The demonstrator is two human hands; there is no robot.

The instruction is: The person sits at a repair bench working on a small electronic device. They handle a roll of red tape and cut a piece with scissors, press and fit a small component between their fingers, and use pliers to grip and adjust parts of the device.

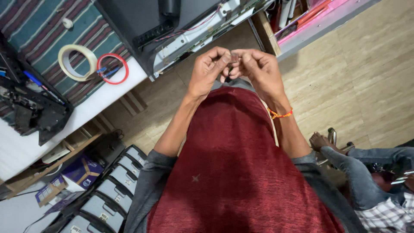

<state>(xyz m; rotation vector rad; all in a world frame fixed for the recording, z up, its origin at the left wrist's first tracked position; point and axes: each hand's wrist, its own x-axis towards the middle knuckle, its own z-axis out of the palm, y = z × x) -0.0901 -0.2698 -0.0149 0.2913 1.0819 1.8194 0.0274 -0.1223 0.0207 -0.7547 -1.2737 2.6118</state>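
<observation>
Both hands (235,69) pinch small brown piece (234,56) between fingertips.

tape roll (77,62) on table (116,86), left of hands (235,69)

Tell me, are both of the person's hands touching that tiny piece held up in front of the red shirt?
Touching. The head view shows the small piece pinched between fingertips of the left hand and the right hand, with no gap visible on either side.

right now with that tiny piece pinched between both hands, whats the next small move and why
Probably bring the small piece down to the open panel on the bench. Both the left hand and right hand pinch it in mid-air, above nothing that would catch it.
</observation>
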